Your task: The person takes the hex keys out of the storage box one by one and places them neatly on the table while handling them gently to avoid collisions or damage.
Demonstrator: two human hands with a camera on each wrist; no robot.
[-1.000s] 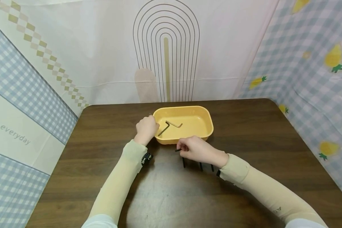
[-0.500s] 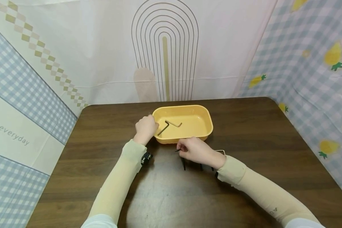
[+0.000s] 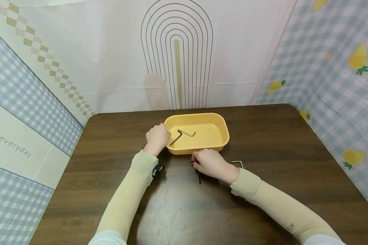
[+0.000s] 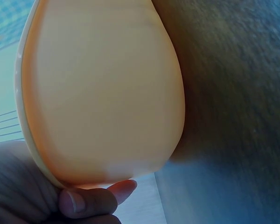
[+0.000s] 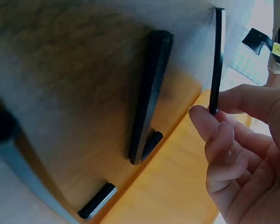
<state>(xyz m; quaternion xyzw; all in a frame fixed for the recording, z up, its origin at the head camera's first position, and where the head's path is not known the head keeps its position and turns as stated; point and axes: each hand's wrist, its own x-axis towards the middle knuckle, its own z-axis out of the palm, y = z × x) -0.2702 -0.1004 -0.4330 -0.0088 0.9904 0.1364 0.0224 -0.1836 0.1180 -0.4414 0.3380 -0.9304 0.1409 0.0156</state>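
Observation:
My left hand (image 3: 157, 137) grips the left end of a yellow tray (image 3: 197, 148), fingers over its rim. In the left wrist view, the thumb and fingertips pinch the tray's edge (image 4: 22, 93). Inside the tray lie two hex keys, one dark (image 3: 176, 139) and one lighter (image 3: 187, 133). Just in front of the tray, my right hand (image 3: 212, 164) pinches a black hex key (image 5: 217, 60) between thumb and index finger, its shaft raised off the table. Another black hex key (image 5: 151, 93) lies beside the hand, and a further hex key (image 5: 30, 170) lies closer to the camera.
A bent end of a hex key (image 3: 238, 162) shows on the table behind my right wrist. The dark wooden table (image 3: 171, 211) backs onto a patterned cloth (image 3: 119, 58), with checked cloth (image 3: 331, 102) along the right side.
My right hand has shifted slightly right and towards me, still pinching the hex key. A hex key's bent end has come into view behind the right wrist. My left hand stays on the tray.

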